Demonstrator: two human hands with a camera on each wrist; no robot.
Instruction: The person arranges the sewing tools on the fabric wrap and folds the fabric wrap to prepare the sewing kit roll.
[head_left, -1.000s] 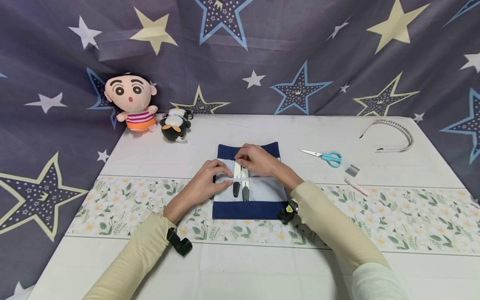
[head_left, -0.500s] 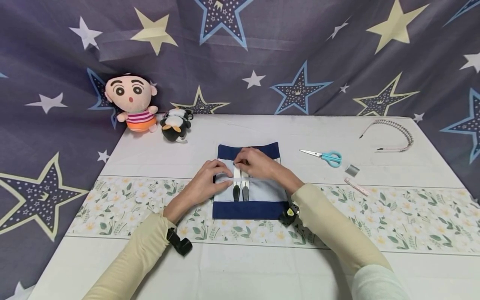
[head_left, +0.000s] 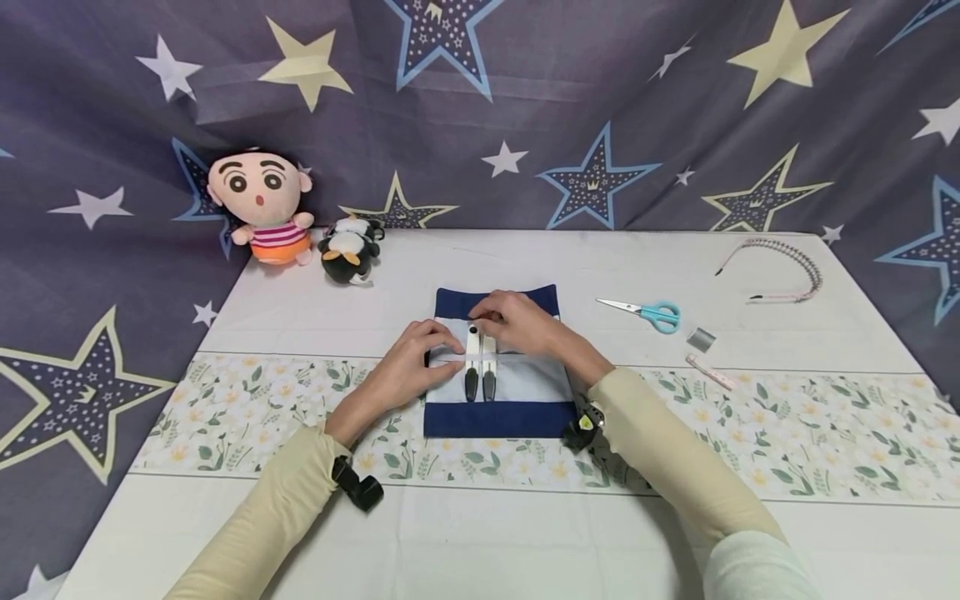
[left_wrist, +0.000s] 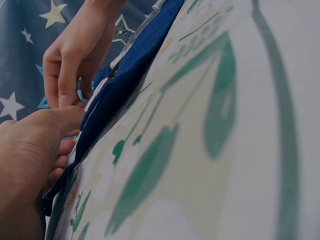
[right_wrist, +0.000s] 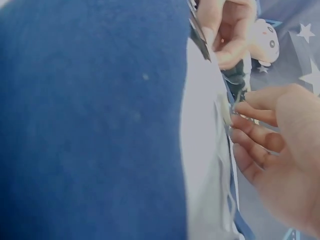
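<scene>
A navy-edged cloth case (head_left: 501, 419) with a pale inside lies unrolled at the table's middle. Two slim white tools with black tapered ends, one on the left (head_left: 472, 367) and one on the right (head_left: 489, 367), lie side by side under a narrow pale band across the cloth. My right hand (head_left: 521, 322) pinches the upper end of the left tool, which shows a round black spot. Curled beside the tools, my left hand (head_left: 416, 358) has thumb and forefinger at the band, seeming to grip it. In the left wrist view, its fingertips are partly hidden by the cloth.
Blue-handled scissors (head_left: 647, 313), a grey spool (head_left: 702, 338) and a small pinkish strip (head_left: 708, 372) lie right of the case. A headband (head_left: 806, 262) is at the back right. A plush doll (head_left: 272, 204) and a penguin toy (head_left: 349, 250) stand at the back left.
The left tool has slid slightly toward the body, its black end now level with the right one. My right hand has lifted a little, uncovering the black spot. My left hand stays put.
</scene>
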